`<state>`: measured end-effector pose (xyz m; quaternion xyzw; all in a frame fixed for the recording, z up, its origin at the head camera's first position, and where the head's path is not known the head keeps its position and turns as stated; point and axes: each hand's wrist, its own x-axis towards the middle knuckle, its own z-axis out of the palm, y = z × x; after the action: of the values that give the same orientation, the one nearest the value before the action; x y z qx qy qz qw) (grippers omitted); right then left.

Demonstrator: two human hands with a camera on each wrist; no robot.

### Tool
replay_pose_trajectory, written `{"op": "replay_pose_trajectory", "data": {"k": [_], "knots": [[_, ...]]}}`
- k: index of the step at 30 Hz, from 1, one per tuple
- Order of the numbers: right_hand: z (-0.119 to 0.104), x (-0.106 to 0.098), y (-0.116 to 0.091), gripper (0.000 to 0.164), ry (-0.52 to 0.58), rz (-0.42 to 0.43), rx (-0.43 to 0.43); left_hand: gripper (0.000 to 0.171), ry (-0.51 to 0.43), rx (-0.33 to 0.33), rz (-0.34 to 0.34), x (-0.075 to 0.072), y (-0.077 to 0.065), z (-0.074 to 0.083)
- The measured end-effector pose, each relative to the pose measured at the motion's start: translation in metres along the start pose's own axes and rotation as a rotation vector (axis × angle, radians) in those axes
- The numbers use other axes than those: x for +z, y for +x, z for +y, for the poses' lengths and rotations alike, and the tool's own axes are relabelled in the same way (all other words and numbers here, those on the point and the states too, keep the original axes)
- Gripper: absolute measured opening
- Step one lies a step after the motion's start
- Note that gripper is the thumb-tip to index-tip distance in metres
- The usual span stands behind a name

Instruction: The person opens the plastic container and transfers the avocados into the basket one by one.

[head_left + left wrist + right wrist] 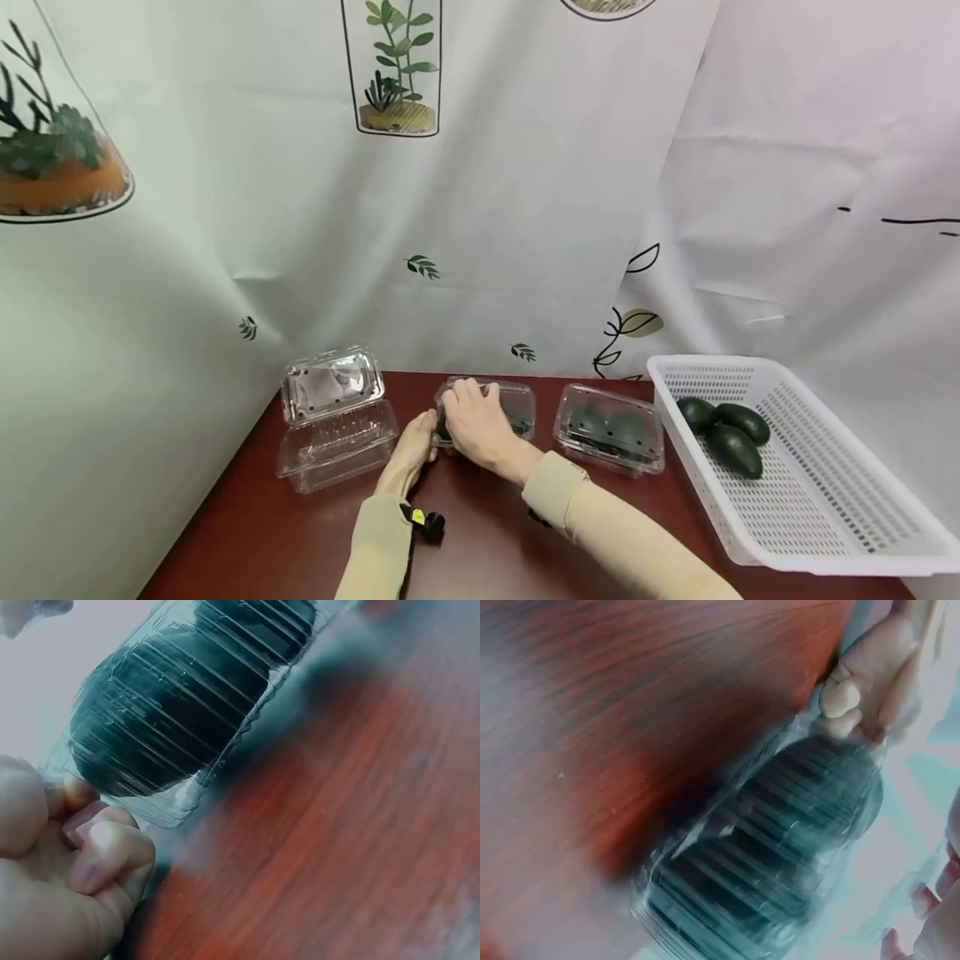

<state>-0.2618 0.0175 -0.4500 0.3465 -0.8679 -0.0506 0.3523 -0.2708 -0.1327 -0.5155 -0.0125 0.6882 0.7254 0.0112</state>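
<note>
1. Two dark-green avocados (165, 705) lie in the middle clear plastic clamshell (519, 398) on the red-brown table (480, 542).
2. Left hand (411, 450) reaches forward, pinching the clamshell's left end, fingers curled.
3. Right hand (480, 425) arches over its top, fingers bent; whether they grip, I cannot tell.

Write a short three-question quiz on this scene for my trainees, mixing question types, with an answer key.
1. How many dark green fruits lie in the white basket?
2. True or false: the leftmost clear container has its lid closed.
3. Fill in: one end of the middle clear container, the end farther from the basket, is held by the person's ____ hand.

Key:
1. Three.
2. False: the leftmost clear container stands open.
3. Left hand.
</note>
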Motion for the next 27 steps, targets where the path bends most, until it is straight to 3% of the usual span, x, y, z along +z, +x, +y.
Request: {"op": "replay_pose_trajectory", "data": {"k": [5,11,17,27], "knots": [[-0.006,0.002,-0.005,0.015,-0.031,-0.074,-0.045,0.034,0.066,-0.033,0.01,-0.005,-0.001,0.003],[-0.012,0.002,-0.009,0.006,-0.024,-0.082,-0.043,0.036,0.197,0.003,0.079,-0.005,0.0,0.011],[-0.008,-0.001,-0.019,0.008,0.008,-0.1,-0.087,0.039,0.3,0.033,0.082,0.001,0.004,0.013],[0.031,-0.004,-0.053,0.009,0.036,0.01,-0.159,0.036,0.392,0.078,0.042,-0.001,0.005,0.015]]}}
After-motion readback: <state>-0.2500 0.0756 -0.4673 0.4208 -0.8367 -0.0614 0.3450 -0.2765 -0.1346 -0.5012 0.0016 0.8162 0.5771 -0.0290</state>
